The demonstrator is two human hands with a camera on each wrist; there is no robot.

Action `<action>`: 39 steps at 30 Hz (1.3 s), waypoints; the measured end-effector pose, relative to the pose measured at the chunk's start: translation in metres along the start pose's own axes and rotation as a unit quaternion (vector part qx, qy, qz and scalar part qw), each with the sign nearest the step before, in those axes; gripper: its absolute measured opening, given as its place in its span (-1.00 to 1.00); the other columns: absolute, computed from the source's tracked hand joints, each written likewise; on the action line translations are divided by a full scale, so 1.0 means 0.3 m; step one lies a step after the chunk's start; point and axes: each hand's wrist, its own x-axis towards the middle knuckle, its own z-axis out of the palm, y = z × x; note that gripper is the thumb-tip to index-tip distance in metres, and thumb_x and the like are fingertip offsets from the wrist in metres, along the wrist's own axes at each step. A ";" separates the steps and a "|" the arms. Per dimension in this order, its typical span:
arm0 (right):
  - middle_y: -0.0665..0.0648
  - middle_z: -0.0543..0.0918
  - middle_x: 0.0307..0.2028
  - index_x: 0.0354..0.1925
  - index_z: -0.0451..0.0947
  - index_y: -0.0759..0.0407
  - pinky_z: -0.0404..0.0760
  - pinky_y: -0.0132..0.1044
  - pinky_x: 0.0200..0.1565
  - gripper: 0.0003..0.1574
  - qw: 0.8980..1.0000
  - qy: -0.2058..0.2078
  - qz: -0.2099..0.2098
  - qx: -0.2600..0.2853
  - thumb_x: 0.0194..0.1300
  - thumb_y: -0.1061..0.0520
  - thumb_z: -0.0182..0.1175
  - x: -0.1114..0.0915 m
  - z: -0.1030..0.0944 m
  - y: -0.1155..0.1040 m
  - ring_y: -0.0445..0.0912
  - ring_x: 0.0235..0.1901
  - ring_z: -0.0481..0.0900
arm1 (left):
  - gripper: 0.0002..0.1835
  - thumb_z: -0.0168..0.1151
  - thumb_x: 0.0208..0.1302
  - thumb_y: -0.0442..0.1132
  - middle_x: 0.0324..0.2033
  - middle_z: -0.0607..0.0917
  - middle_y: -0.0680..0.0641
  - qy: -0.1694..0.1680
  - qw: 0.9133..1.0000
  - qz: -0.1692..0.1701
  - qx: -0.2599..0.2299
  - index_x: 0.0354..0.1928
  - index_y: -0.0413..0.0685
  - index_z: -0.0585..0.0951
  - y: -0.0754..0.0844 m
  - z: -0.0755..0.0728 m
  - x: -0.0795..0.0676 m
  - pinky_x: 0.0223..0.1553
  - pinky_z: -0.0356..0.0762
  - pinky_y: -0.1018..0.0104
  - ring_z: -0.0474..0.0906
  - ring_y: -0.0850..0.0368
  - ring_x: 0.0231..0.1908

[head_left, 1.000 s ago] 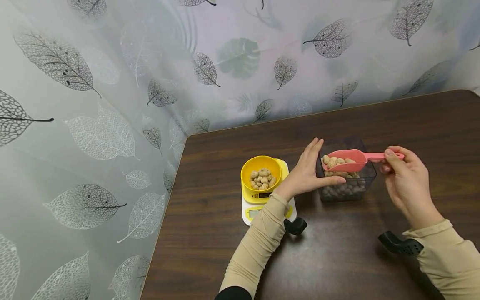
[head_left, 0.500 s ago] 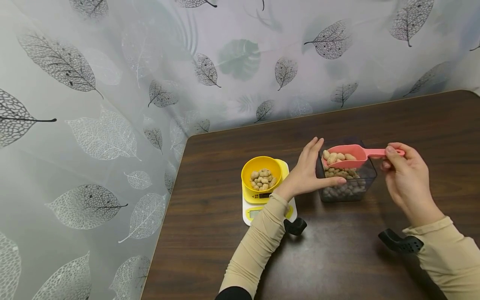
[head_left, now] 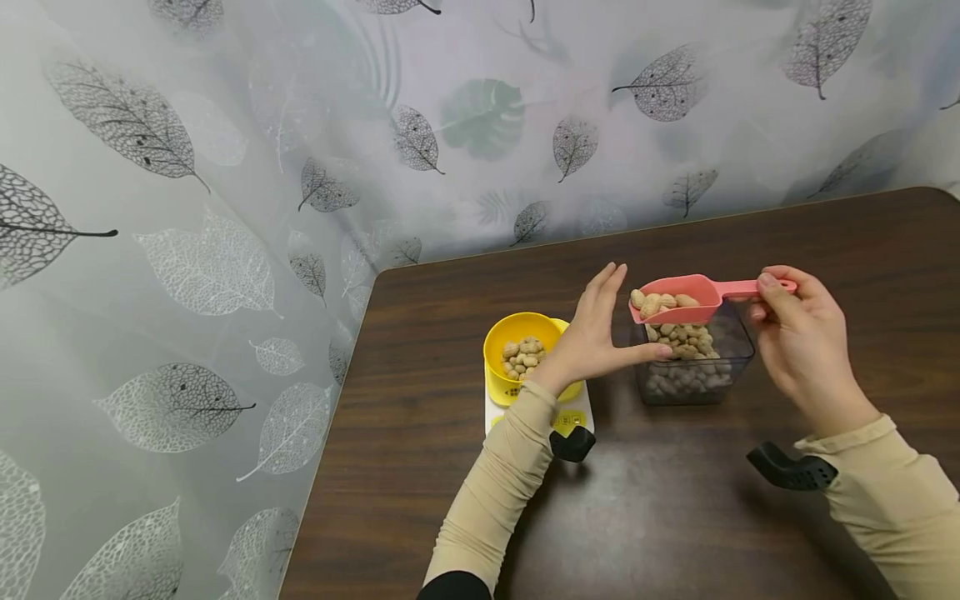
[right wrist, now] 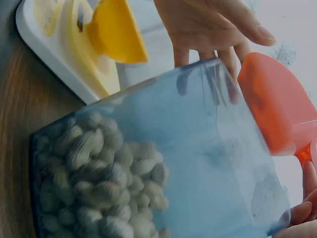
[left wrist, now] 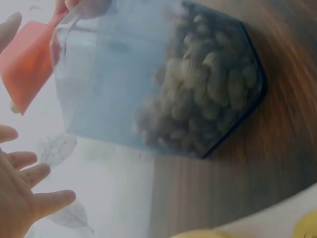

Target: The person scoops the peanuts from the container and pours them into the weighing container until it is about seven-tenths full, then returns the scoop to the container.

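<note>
My right hand [head_left: 806, 346] pinches the handle of a pink scoop [head_left: 701, 292], which carries several peanuts [head_left: 660, 303] above a clear plastic box [head_left: 738, 333]. More peanuts [right wrist: 99, 183] fill the lower part of the box, seen through its wall in the right wrist view. Fingers spread and straight, my left hand [head_left: 588, 337] is by the box's left side, off its wall in the left wrist view. Behind my left wrist, a yellow bowl [head_left: 495, 337] with peanuts in it sits on a white and yellow kitchen scale [head_left: 495, 412], its display covered by my forearm.
A dark wooden table [head_left: 405, 392] carries the box and the scale. Leaf-patterned sheeting [head_left: 480, 192] stands along the table's back and left edges. Black wrist mounts [head_left: 791, 468] jut out under both wrists.
The loaded scoop has risen and shifted left, its tip now over the box's left edge. My left hand has let go of the box and moved left, over part of the scale.
</note>
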 end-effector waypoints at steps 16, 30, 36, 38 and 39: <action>0.07 0.36 -0.26 -0.07 0.28 0.28 0.53 -0.54 -0.36 -0.71 0.997 -0.049 0.027 -0.050 0.26 0.28 0.10 -0.013 0.166 0.085 -0.21 -0.47 0.44 | 0.14 0.34 0.00 0.18 0.44 -0.23 0.28 0.059 0.998 -0.030 0.003 0.44 0.40 -0.27 -0.113 -0.119 -0.106 0.37 0.10 -0.07 -0.21 0.14 0.45; -0.03 0.43 -0.37 -0.12 0.31 0.14 0.48 -0.57 -0.33 -0.77 0.982 -0.070 0.066 -0.162 0.30 0.14 0.11 -0.045 0.245 0.206 -0.29 -0.50 0.44 | 0.12 0.33 0.01 0.19 0.46 -0.13 0.04 0.115 0.990 -0.083 -0.023 0.46 0.33 -0.20 -0.252 -0.149 -0.242 0.28 0.25 -0.12 -0.04 -0.03 0.42; -0.04 0.43 -0.37 -0.11 0.30 0.10 0.46 -0.57 -0.31 -0.78 0.974 -0.073 0.076 -0.202 0.32 0.13 0.10 -0.042 0.250 0.228 -0.29 -0.49 0.44 | 0.14 0.31 -0.01 0.25 0.46 -0.14 -0.02 0.121 0.987 -0.107 -0.018 0.47 0.24 -0.20 -0.297 -0.127 -0.272 0.32 0.11 -0.19 -0.09 -0.05 0.43; -0.05 0.44 -0.36 -0.11 0.31 0.07 0.47 -0.57 -0.31 -0.78 0.969 -0.076 0.076 -0.223 0.32 0.11 0.10 -0.038 0.253 0.232 -0.29 -0.48 0.44 | 0.15 0.32 -0.03 0.24 0.46 -0.13 -0.03 0.124 0.986 -0.114 -0.014 0.47 0.22 -0.20 -0.309 -0.121 -0.278 0.32 0.12 -0.18 -0.07 -0.05 0.43; -0.04 0.44 -0.35 -0.11 0.31 0.06 0.47 -0.57 -0.30 -0.78 0.967 -0.077 0.076 -0.232 0.32 0.11 0.10 -0.036 0.254 0.234 -0.29 -0.48 0.43 | 0.16 0.33 -0.03 0.25 0.46 -0.13 -0.03 0.124 0.985 -0.116 -0.012 0.47 0.22 -0.20 -0.314 -0.118 -0.280 0.32 0.13 -0.17 -0.06 -0.06 0.43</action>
